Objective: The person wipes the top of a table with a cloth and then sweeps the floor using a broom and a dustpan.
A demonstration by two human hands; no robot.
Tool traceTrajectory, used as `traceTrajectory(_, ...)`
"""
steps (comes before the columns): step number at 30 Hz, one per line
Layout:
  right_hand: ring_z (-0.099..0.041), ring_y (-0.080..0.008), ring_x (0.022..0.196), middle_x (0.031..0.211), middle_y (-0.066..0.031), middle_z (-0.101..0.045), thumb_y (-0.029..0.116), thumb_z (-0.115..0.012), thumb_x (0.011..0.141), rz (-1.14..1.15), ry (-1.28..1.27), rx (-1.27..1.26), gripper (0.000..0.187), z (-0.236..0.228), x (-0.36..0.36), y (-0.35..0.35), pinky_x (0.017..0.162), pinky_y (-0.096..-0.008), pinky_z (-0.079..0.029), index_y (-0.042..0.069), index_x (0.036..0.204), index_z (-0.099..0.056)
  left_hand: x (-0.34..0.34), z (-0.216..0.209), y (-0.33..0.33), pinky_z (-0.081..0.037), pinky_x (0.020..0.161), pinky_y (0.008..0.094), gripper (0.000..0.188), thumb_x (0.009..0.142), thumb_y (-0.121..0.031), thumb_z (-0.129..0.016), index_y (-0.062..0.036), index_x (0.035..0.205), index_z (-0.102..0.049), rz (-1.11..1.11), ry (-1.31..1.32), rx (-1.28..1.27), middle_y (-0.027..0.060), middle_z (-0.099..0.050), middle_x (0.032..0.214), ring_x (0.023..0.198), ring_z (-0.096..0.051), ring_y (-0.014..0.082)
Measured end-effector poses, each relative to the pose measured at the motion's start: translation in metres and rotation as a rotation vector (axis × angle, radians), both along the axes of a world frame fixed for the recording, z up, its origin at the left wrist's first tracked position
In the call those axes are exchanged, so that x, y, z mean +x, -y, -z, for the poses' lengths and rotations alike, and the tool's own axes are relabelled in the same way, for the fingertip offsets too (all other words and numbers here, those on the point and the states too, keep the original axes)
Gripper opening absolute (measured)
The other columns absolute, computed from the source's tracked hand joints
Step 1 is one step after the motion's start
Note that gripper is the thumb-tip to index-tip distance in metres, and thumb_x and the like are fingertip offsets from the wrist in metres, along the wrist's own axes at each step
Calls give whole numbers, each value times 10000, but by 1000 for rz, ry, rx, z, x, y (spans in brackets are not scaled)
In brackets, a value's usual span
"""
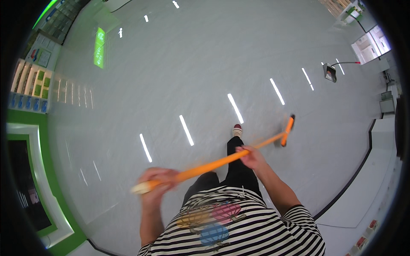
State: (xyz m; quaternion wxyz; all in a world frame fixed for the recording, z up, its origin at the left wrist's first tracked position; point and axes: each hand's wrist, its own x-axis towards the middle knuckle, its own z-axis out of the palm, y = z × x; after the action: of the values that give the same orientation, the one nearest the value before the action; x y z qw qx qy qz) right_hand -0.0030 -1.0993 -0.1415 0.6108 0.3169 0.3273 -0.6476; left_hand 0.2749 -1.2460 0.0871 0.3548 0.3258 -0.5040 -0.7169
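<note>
I have the left hand (159,177) wrapped round the broom (209,167) near its pale end cap, and the right hand (252,158) gripping farther down the orange handle. The broom slants across the body, its head out to the right of the shoe (237,130); blur keeps me from telling whether it touches the floor (171,77). A dustpan (330,73) stands well beyond.

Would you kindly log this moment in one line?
left hand: grips orange broom handle near pale end | right hand: grips handle nearer brush
</note>
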Motion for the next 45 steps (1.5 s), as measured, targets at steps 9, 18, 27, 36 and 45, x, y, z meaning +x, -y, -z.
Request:
traceTrajectory(9,-488,-220,632,704,-113,-498,-53,-481,725,437,-20,425,58,159,-229,-103,679,-319,-475,-8,732,-444,-269,59,17,-405,851,246,193,782,-37,-595,-17,974,-591,680,142,137,77,-565,1057,979,-528,137)
traceTrajectory(18,-542,-305,921,869,-163,-497,-19,-490,771,-122,104,-236,61,-29,-138,254,840,-379,-472,-27,811,-445,-250,-131,145,-465,525,287,256,769,-169,-533,67,870,-517,-177,404,-641,168,-573,638,451,-481,140)
traceTrajectory(27,-580,-238,864,897,-168,-576,4,-546,773,-534,442,-544,78,-110,-33,381,753,-297,-490,-54,813,-513,-226,-224,145,-477,540,355,94,777,-63,-477,-1,840,-446,197,347,-1280,95,-503,540,498,-514,217)
traceTrajectory(36,-536,-253,965,964,-180,-559,65,-553,806,-216,135,-305,209,-100,-168,327,880,-331,-453,-59,960,-485,-163,-118,247,-436,651,373,310,740,-131,-548,-20,1016,-461,-78,-61,-623,54,-473,686,627,-487,190)
traceTrajectory(45,-567,-251,700,851,-188,-562,-16,-535,754,212,-133,322,169,115,-484,185,672,-304,-503,-49,908,-474,-481,72,263,-420,876,261,361,804,-39,-559,-15,1156,-487,507,199,329,64,-573,1063,1014,-525,149)
